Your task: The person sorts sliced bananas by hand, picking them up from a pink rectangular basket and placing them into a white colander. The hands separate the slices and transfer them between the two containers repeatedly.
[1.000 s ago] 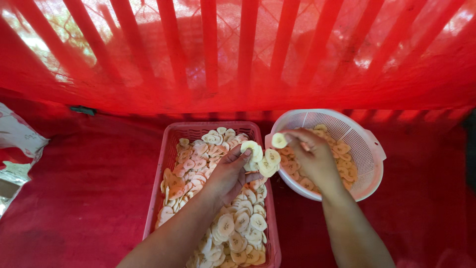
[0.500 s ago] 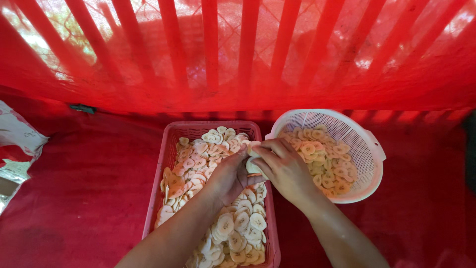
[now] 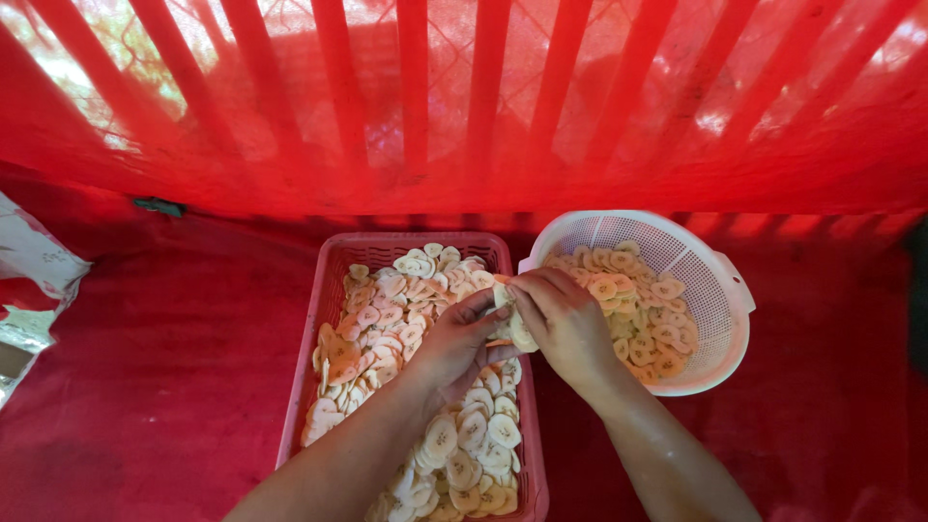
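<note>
A pink rectangular basket [image 3: 333, 280] lies in the middle, filled with pale round banana slices [image 3: 391, 314]. To its right stands a white round colander [image 3: 710, 280] that also holds slices [image 3: 643, 319]. My left hand [image 3: 454, 338] is over the basket's right side, fingers closed around a small stack of slices [image 3: 512, 324]. My right hand [image 3: 565, 319] meets it from the right, over the gap between basket and colander, pinching the same stack of slices.
Everything sits on a red cloth [image 3: 164, 367]. A red netted barrier with slats [image 3: 464, 106] rises right behind the basket and colander. A patterned bag or wrapper [image 3: 29, 280] lies at the left edge.
My right hand has come back from the colander, where it held a slice, to the basket's right edge and joined my left hand at the stack of slices.
</note>
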